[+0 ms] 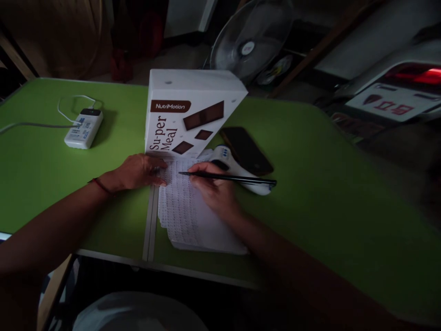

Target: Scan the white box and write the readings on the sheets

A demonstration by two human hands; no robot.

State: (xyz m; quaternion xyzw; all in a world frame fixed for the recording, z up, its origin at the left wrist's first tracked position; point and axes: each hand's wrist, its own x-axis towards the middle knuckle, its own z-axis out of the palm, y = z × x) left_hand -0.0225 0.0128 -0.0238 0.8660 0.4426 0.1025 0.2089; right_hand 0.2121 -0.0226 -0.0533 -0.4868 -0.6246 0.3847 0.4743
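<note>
Between the thumb and fingers of my right hand (215, 191) is a black pen (237, 177), its tip just over the paper and pointing left. Dense rows of small handwriting cover the left part of the white paper sheets (193, 216); the right part looks blank. My left hand (138, 171) rests at the upper left edge of the sheets, thumb and fingertips apart and touching the paper. Directly behind the sheets stands a white NutriMotion box (196, 115). Beside my right hand lies a white handheld device (225, 158), partly covered by the pen and hand.
A dark phone (248, 149) lies right of the box on the green table (327, 184). At left sits a white power bank (84, 128) with cables. Behind the table are a fan (248, 46) and a vehicle's rear end with a red light (416, 73).
</note>
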